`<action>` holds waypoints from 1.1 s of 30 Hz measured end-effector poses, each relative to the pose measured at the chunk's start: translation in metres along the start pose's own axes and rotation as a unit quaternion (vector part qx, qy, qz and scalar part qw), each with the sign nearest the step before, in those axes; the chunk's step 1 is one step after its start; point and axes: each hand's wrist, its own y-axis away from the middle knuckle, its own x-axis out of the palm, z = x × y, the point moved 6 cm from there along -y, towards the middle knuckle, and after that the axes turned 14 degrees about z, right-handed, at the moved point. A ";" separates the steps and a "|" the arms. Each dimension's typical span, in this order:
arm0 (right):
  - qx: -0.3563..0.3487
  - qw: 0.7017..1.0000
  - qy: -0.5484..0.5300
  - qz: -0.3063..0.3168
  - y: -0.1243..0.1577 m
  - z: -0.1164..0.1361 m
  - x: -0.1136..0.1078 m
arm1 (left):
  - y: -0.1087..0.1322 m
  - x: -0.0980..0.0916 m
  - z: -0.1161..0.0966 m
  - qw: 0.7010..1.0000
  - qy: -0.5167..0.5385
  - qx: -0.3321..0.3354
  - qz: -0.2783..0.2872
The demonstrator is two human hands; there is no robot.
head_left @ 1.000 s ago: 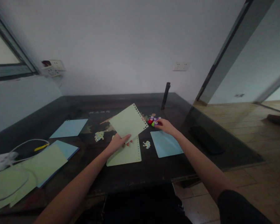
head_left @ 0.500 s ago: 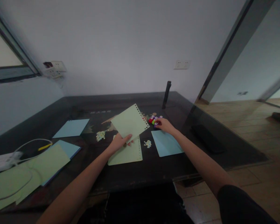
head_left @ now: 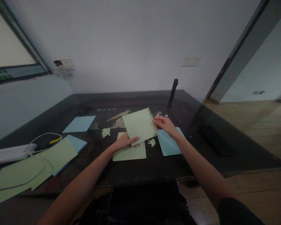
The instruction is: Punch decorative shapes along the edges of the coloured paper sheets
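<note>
My left hand (head_left: pixel 124 142) is closed on the lower left edge of a pale green punched sheet of paper (head_left: pixel 139 125), raised and tilted above the table. My right hand (head_left: pixel 167 126) is at the sheet's holed right edge, thumb and fingers pinched together; whatever lies between them is too small to make out. Partly behind that hand are small coloured pieces with eye-like fronts (head_left: pixel 166 116). Beneath my left hand rests another pale green sheet (head_left: pixel 131 154), and blue paper (head_left: pixel 170 143) lies under my right wrist. Small pale bits (head_left: pixel 152 142) are heaped between these papers.
Another heap of pale bits (head_left: pixel 106 132) lies left of centre on the dark table (head_left: pixel 121 175). Blue paper (head_left: pixel 79 124), overlapping green sheets (head_left: pixel 35 165) and a white power strip (head_left: pixel 10 154) with a cable occupy the left. A black upright object (head_left: pixel 172 93) and a flat black case (head_left: pixel 215 140) are at right.
My right hand has moved from the coloured eye-fronted pieces to the holed edge of the raised sheet. My left hand keeps its hold on the sheet. The camera view has shifted slightly.
</note>
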 end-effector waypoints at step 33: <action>0.143 0.982 -0.045 -0.119 0.106 -0.036 -0.099 | -0.011 0.067 -0.082 0.937 -0.299 0.175 -0.050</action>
